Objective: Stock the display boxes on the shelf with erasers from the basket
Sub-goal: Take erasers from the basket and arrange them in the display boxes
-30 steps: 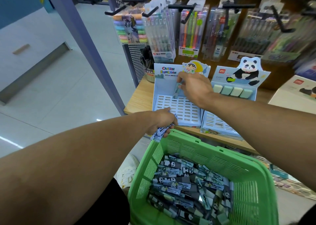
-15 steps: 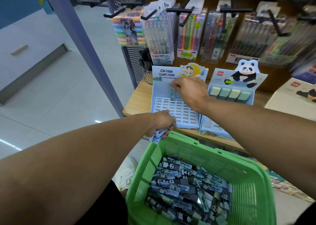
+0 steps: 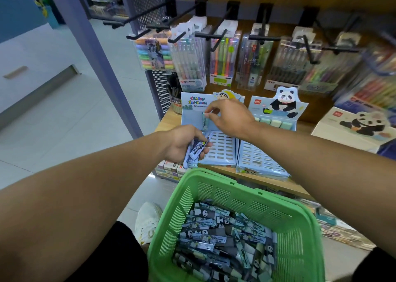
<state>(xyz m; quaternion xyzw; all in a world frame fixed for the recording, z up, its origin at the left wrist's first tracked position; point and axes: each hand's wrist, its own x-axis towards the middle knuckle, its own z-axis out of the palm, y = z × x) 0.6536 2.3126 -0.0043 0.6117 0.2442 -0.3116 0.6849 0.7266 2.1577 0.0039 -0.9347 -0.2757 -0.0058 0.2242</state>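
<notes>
A green plastic basket [image 3: 214, 187] in front of me holds several wrapped panda erasers [image 3: 216, 236]. On the wooden shelf stand two light-blue display boxes: the left one [image 3: 222, 148] with a cartoon header and the right one [image 3: 259, 159] with a panda header. The right box has a row of green erasers [image 3: 275, 124] at its back. My right hand [image 3: 229, 118] pinches one wrapped eraser [image 3: 205, 122] upright at the back of the left box. My left hand [image 3: 184, 145] grips a bundle of wrapped erasers [image 3: 196, 149] at the left box's front corner.
Packs of pens and highlighters [image 3: 188, 67] hang on black hooks above the shelf. A panda-printed box [image 3: 353, 125] lies at the right. A purple post [image 3: 96, 56] rises at the left, beside tiled floor. My white shoe [image 3: 147, 219] is beside the basket.
My right hand stays at the back of the left box and now holds the eraser upright by its top end. My left hand with its bundle has risen to the box's front corner.
</notes>
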